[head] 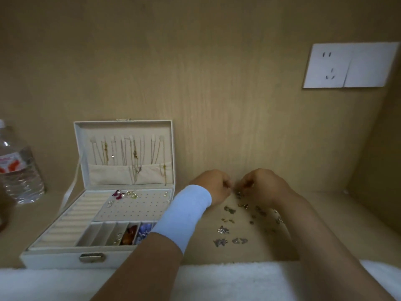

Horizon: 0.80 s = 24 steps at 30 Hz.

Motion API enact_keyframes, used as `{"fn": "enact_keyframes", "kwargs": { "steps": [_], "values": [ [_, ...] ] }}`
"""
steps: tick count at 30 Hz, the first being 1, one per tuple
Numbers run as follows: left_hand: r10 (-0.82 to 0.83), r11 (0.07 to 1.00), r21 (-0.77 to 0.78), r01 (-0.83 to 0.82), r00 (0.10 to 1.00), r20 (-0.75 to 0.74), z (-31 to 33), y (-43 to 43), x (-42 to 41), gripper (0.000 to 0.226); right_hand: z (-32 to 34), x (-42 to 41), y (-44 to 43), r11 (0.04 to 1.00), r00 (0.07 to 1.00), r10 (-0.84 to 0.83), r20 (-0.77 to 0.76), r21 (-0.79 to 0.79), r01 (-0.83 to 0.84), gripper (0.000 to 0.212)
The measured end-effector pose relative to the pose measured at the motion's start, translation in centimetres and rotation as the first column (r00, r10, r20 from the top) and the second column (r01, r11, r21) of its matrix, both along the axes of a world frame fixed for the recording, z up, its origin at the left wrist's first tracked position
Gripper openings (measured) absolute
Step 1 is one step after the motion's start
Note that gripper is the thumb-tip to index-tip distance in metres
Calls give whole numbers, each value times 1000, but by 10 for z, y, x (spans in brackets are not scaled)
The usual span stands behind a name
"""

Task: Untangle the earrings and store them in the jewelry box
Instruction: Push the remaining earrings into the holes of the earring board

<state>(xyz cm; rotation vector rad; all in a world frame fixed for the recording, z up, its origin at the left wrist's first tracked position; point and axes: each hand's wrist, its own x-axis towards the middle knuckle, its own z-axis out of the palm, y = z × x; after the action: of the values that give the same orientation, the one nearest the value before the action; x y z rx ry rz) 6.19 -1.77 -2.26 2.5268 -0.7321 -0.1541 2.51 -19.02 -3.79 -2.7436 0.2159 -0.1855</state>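
Observation:
Several small silver earrings (223, 230) lie scattered on the wooden surface at the right. Above them, my left hand (213, 184) and my right hand (263, 184) meet fingertip to fingertip, both pinching a small tangled clump of earrings (238, 192). A pale blue band wraps my left wrist. The white jewelry box (65, 260) stands open at the left, lid upright with necklaces hanging in it. A few pearl and red earrings (123, 194) sit on its perforated earring panel, and coloured pieces fill two front compartments.
A clear plastic water bottle (18, 170) stands at the far left. A white wall socket (349, 65) is mounted on the wooden back panel. A white fluffy cloth (227, 279) runs along the near edge. A side wall closes the space at right.

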Motion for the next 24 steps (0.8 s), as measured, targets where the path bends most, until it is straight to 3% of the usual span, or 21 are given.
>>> {"fn": "enact_keyframes", "kwargs": {
  "steps": [4, 8, 14, 21, 24],
  "values": [
    [-6, 994, 109, 1, 999, 41, -10, -26, 8, 35, -11, -3, -3, 1000, 1000, 16, -16, -13, -16, 26],
    [-36, 984, 172, 35, 999, 6, -21, -36, 13, 30, -18, 0, -6, 1000, 999, 6, -33, -22, -7, 22],
    [11, 994, 109, -16, 999, 45, -31, -39, 22, 27, -20, 5, -11, 999, 999, -38, -24, -16, 37, 14],
    [62, 997, 31, -64, 997, 48, -29, -32, 29, 26, -17, 5, -4, 1000, 1000, 12, 4, 21, -12, 32],
    [66, 992, 106, -69, 997, 29, -25, -27, 31, 21, -15, 3, 0, 998, 998, 60, -29, -11, -60, 35]
  ]
}}
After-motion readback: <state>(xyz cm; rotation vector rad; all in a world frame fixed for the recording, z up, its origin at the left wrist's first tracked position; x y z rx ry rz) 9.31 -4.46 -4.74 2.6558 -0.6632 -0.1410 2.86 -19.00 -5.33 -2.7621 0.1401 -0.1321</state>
